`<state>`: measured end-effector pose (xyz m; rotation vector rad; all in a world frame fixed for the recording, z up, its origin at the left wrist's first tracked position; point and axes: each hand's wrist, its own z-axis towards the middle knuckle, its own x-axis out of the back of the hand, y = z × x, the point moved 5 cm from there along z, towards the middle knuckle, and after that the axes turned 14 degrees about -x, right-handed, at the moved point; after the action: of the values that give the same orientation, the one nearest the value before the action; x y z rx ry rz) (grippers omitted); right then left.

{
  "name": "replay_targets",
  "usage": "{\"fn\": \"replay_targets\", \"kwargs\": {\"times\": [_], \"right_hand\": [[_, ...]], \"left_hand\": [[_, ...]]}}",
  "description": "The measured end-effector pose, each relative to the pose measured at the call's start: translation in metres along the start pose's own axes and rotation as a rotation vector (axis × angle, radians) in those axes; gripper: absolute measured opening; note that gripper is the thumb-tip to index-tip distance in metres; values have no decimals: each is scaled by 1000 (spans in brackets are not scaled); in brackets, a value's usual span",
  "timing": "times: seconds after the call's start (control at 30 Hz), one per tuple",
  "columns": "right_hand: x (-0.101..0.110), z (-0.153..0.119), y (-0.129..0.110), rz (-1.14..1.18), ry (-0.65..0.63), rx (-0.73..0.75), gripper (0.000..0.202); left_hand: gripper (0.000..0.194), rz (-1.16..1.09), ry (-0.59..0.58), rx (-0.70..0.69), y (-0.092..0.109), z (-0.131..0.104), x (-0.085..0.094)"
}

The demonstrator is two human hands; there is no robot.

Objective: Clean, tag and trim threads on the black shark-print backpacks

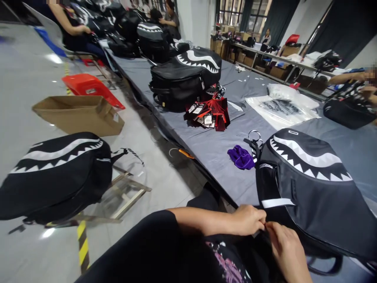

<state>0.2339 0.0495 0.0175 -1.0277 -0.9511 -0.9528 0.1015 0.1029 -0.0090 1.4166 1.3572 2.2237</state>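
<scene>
A black backpack with a white shark-mouth print lies on the grey table cloth right in front of me. At its near side edge my left hand is closed, thumb and fingers pinched together. My right hand meets it there, its fingers pinched too, the tips of both hands nearly touching. What they pinch is too small and hidden to make out. Against the backpack's far left side lie a purple scrunched cloth and a black-and-white striped cord.
Further along the table are a bunch of red and black hang tags, another backpack and white plastic bags. To the left, a backpack rests on a wooden stool, near a cardboard box and red stool. Other people sit around.
</scene>
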Motion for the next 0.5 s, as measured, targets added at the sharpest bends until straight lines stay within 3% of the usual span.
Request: {"fn": "replay_targets", "kwargs": {"times": [0.07,0.23,0.33,0.4,0.5], "right_hand": [[2,4,1,28,13,-39,26],[2,8,4,101,-11,-109,25],[-1,8,9,105,-30,-193,28],[-3,8,13,122,-27,-251,30],[-5,8,17,152,-35,-266,32]], "left_hand": [[19,39,0,60,-1,2,4],[15,62,-100,-29,9,6,7],[21,142,-64,28,7,5,13],[23,48,-25,27,7,4,15],[15,-5,-65,-9,8,6,12]]}}
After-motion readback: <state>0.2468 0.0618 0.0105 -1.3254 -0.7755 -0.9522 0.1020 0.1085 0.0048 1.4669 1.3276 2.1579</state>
